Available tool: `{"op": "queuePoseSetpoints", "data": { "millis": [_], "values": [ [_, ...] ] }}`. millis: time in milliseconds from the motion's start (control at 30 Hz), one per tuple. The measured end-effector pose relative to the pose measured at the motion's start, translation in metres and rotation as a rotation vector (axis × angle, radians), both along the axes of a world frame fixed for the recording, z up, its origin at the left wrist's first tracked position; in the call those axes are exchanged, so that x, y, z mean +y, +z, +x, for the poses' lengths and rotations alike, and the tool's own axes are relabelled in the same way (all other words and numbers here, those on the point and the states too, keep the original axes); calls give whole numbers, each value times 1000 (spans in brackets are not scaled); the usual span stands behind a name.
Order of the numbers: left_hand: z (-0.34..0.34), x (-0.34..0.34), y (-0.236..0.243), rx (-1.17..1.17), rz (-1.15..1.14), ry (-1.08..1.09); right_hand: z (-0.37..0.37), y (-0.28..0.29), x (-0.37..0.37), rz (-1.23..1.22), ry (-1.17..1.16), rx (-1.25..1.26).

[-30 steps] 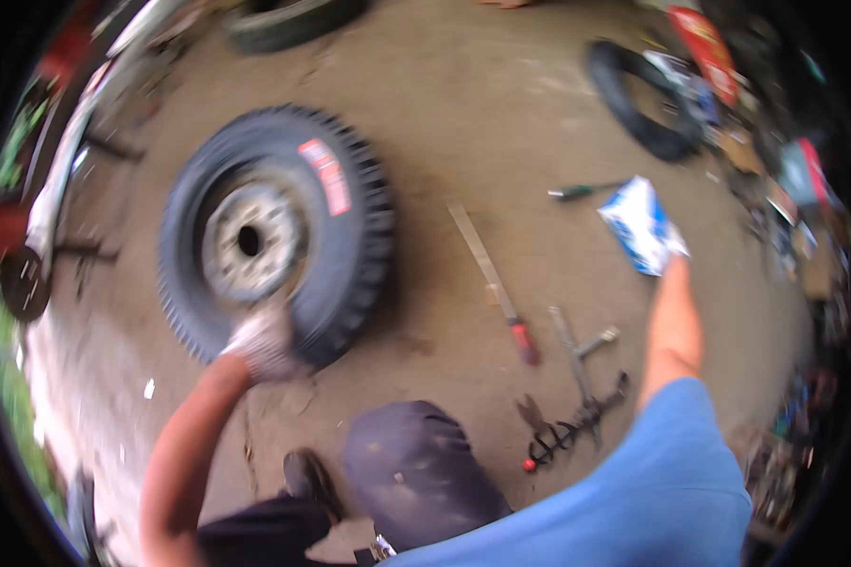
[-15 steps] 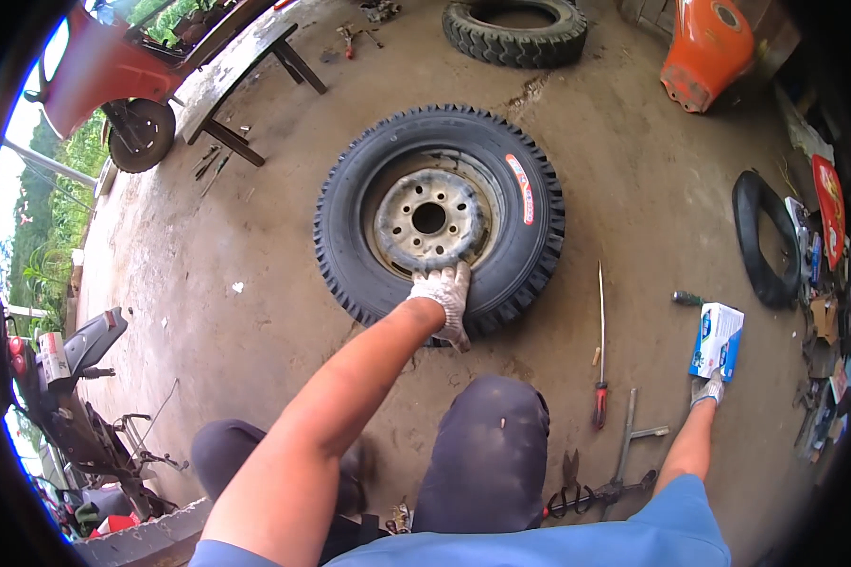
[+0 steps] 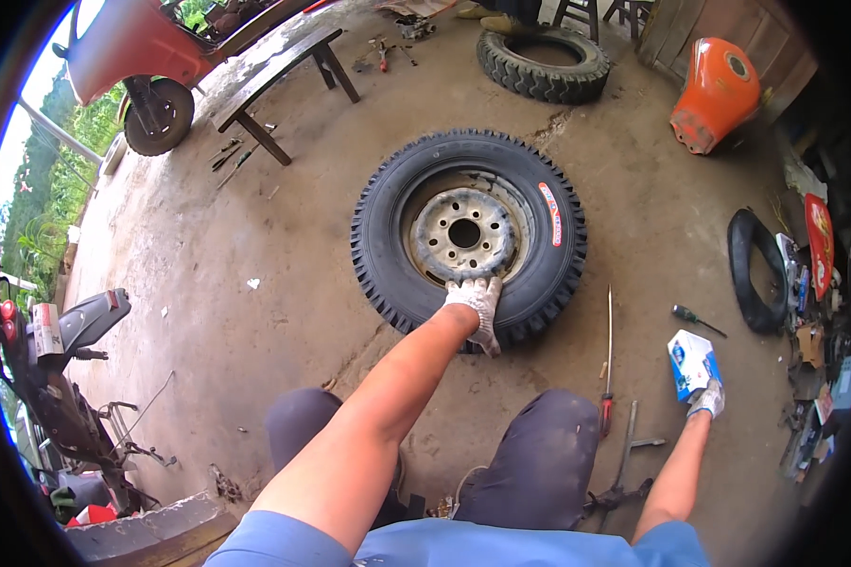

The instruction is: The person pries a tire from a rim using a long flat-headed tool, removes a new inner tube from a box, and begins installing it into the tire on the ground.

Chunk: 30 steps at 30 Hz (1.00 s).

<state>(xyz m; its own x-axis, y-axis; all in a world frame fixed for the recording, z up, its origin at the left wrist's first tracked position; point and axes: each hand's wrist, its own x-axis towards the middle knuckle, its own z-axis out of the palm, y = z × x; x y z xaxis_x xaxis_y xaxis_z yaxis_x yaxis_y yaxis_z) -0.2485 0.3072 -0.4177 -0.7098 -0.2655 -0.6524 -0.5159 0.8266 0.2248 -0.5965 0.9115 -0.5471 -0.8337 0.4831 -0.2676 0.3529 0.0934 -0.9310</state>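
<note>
A black tyre (image 3: 378, 236) on a worn pale steel rim (image 3: 440, 215) lies flat on the floor in front of my knees. My left hand (image 3: 477, 307), in a white knit glove, grips its near side. Its fingers curl over the sidewall at the edge of the rim, and the thumb points toward the tread. Off to the right, my gloved right hand (image 3: 708, 399) holds a blue-and-white box (image 3: 693, 364) just above the floor. What is inside the box cannot be seen.
Between tyre and box lies a long red-handled screwdriver (image 3: 606, 416), near a metal T-shaped wrench (image 3: 628, 444). A shorter screwdriver (image 3: 698, 319) and an inner tube (image 3: 756, 274) lie farther right. Beyond are another tyre (image 3: 548, 83), an orange fuel tank (image 3: 716, 94) and a wooden bench (image 3: 279, 80).
My right hand has brought the box slightly left and tilted it, uncovering the shorter screwdriver. My left hand stays on the tyre. The whole view has shifted, and a person's feet show at the back.
</note>
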Motion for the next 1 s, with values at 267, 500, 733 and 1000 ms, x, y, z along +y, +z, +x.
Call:
{"op": "queuePoseSetpoints", "data": {
  "millis": [267, 500, 733, 1000],
  "values": [
    [21, -6, 2, 85, -17, -66, 73, 56, -114, 20, 299, 51],
    [41, -21, 4, 150, -23, -98, 145, 159, -242, 231, 782, 232],
    [59, -53, 20, 617, 1233, 1102, 248, 215, -379, -134, 927, 190],
    [106, -54, 50, 744, 1034, 1112, 264, 201, -434, -386, 1360, 194]
  ]
}}
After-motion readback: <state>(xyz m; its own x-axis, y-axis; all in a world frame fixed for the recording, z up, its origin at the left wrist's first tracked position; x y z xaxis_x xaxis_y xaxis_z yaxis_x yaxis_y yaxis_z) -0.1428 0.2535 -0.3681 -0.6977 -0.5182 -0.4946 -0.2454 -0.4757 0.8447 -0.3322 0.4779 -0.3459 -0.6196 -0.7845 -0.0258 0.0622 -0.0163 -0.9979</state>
